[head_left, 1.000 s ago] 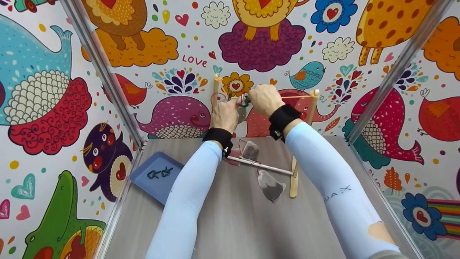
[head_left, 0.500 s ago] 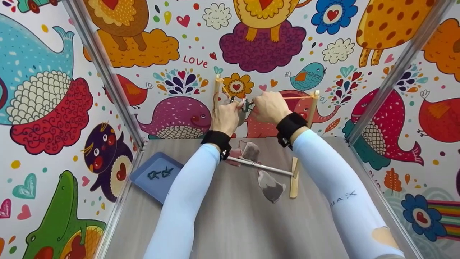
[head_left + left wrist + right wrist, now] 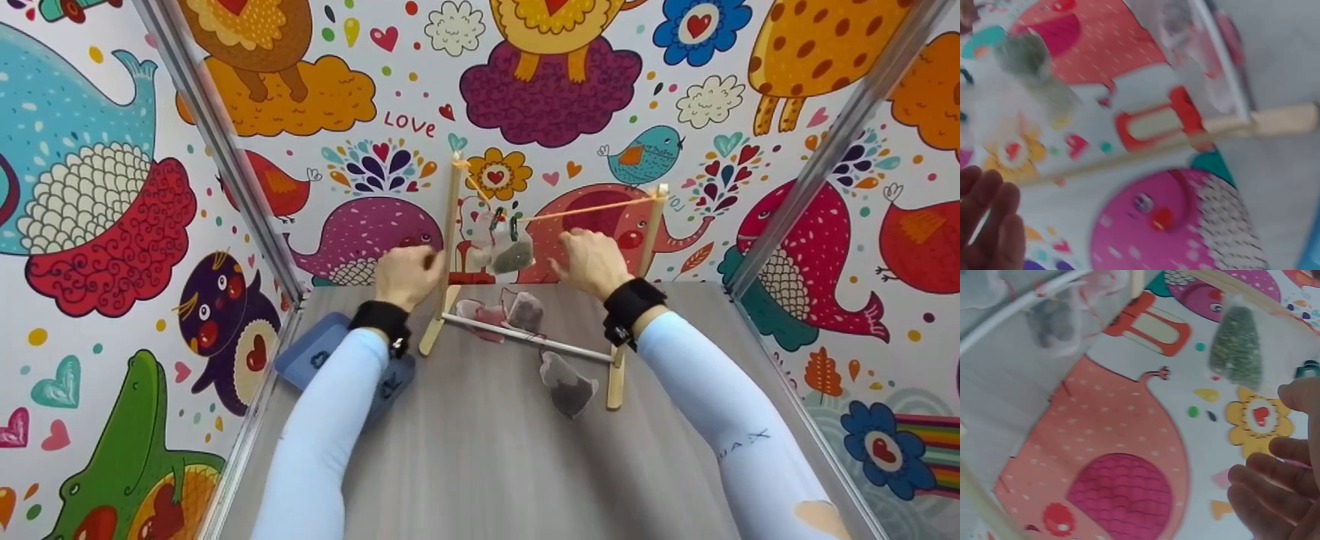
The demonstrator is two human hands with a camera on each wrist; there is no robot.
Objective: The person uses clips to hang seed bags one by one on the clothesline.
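Observation:
A tea bag with dark filling hangs from the orange string. Dark green clips sit on the string above it. The string sags between two upright wooden sticks. Left of the frame, near its left upright, my left hand holds nothing; its fingers are loosely bent in the left wrist view. My right hand is right of the hanging tea bag, apart from it. Its fingers are spread and hold nothing in the right wrist view.
Under the string, tea bags lie on the table around the white crossbar. A blue tray with green clips stands at left, partly behind my left arm. Patterned walls enclose the table.
Both hands have let go at the string and drawn apart, the left hand down and leftward, the right hand down and rightward. The tea bag and clips now hang on the sagging string.

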